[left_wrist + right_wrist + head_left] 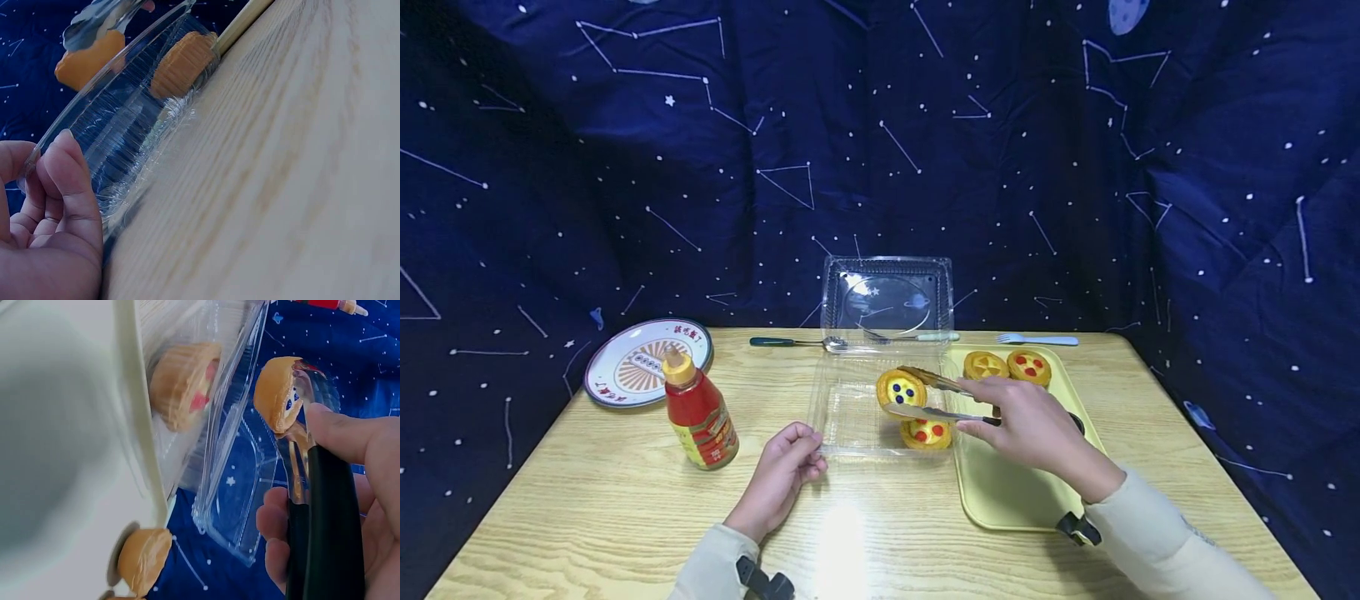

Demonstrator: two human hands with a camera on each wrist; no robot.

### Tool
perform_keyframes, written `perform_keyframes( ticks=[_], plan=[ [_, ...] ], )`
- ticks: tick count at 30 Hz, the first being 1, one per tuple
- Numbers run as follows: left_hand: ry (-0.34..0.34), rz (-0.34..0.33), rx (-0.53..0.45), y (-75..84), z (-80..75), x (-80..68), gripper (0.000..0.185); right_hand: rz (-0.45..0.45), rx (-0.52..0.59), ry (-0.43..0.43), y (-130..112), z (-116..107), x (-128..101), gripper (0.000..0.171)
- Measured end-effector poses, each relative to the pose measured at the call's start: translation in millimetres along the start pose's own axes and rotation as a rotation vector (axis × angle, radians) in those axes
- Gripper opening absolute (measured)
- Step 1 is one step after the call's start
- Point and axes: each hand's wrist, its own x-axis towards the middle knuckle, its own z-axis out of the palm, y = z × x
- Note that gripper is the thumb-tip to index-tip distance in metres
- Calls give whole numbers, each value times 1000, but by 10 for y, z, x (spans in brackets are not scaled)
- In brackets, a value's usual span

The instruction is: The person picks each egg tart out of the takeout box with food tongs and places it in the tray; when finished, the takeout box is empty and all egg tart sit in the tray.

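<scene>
My right hand (1026, 425) grips metal tongs (936, 396) that clamp a tart with blue dots (901, 389) above the clear plastic clamshell box (850, 408). In the right wrist view the tongs (312, 487) pinch that tart (278, 394). A tart with red dots (927, 433) lies in the box's near right corner. My left hand (784, 475) pinches the box's front left rim; the left wrist view shows the fingers (59, 181) on the plastic edge (125, 125). Two more tarts (1007, 365) sit on the yellow tray (1015, 492).
A red sauce bottle (698, 410) stands left of the box, and a patterned plate (643, 360) lies at the table's back left. A spoon (797, 342) and two forks (1037, 339) lie along the far edge. A dark blue starry cloth hangs behind.
</scene>
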Motion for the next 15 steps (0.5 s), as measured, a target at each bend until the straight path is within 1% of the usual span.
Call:
perform_keyframes(
  ticks=[4, 15],
  plan=[
    [-2, 0, -4, -1, 12, -5, 9, 16, -15, 24, 89, -56, -73, 57],
    [-7, 2, 0, -19, -10, 5, 13, 76, -43, 53, 316, -205, -265, 56]
  ],
)
